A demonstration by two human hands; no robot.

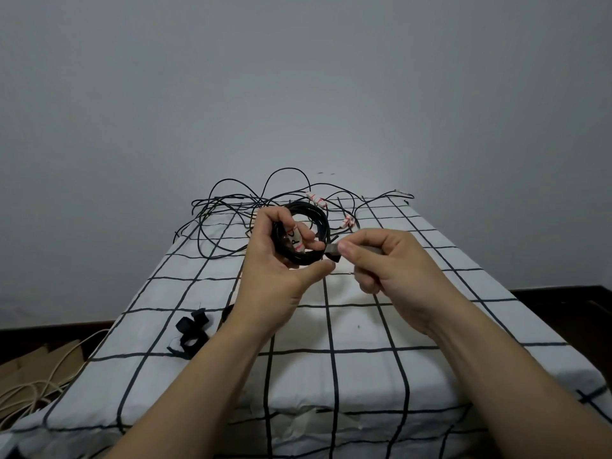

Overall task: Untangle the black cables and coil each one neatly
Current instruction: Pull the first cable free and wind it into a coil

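My left hand [281, 260] grips a coiled black cable [314, 223], held up above the table; a white tag with red marks [295, 239] sits on the coil under my fingers. My right hand [384, 260] pinches a short dark strap [332, 251] right beside the coil's lower right edge. Behind both hands, a tangle of loose black cables [231, 207] sprawls over the far end of the table, with white and red tags [316, 199] on some of them.
The table wears a white cloth with a black grid [364, 326]. Black straps [192, 329] lie on it at the near left. Pale cords [36, 385] and cardboard lie on the floor at the left. A grey wall stands behind.
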